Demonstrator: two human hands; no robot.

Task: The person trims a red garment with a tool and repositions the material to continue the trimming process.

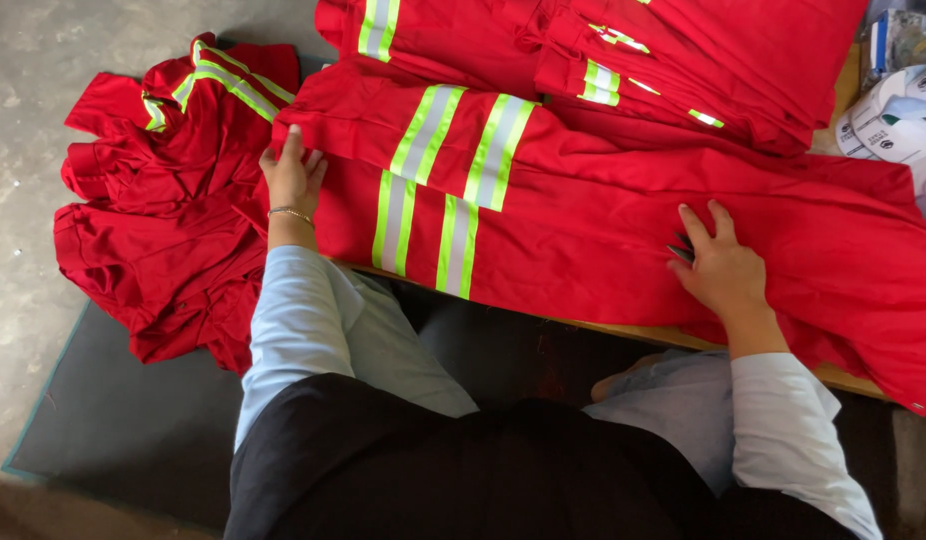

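Red trousers [603, 215] lie flat across the table [623, 331], smooth woven cloth, yellow-and-silver reflective bands crossing both legs. Left hand [293, 175] presses the cuff end, fingers together and flat. Right hand [721, 265] rests palm-down mid-leg, fingers slightly spread (something dark beneath them, unclear). Crumpled red heap [168, 200] on the floor mat [133, 420]; folded stack [603, 50] behind.

Head view — steeply downward, close over the table [623, 332]
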